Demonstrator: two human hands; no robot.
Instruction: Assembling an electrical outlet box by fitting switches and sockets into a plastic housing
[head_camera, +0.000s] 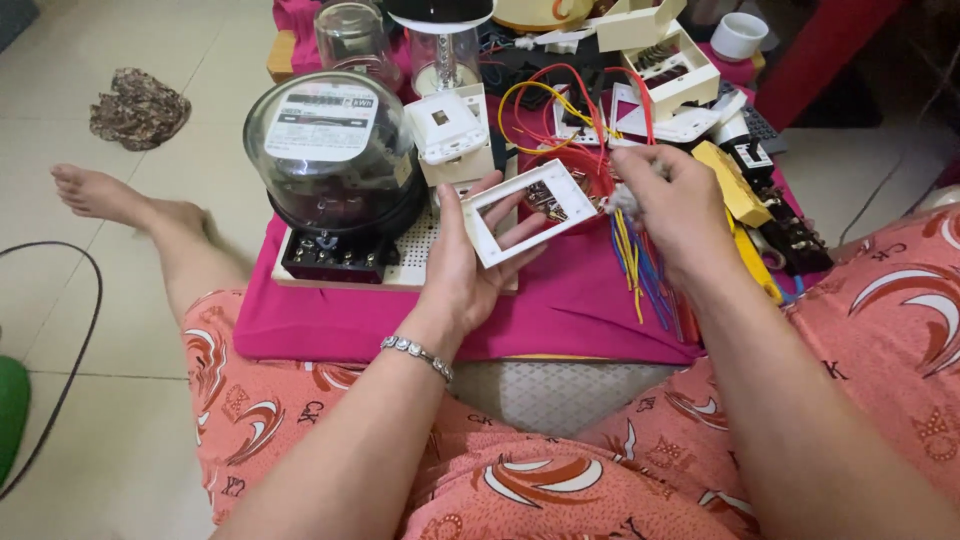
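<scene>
Left hand (462, 268): palm up, fingers clamped on white switch frame (530, 212) – thumb on its near edge.
Switch frame: rectangular, open window, tilted, held above the pink cloth (580, 310); electric meter (335, 150) at its 9 o'clock.
Right hand (675, 205): at 3 o'clock of the frame, fingers pinched shut on a small pale part – too blurred to tell what.
Wires (640, 265): coloured bundle hanging below the right hand, 6 o'clock.
Yellow tool (735, 185): 3 o'clock of the right hand, on the cloth.
Bracelet (418, 353): on the left wrist.
</scene>
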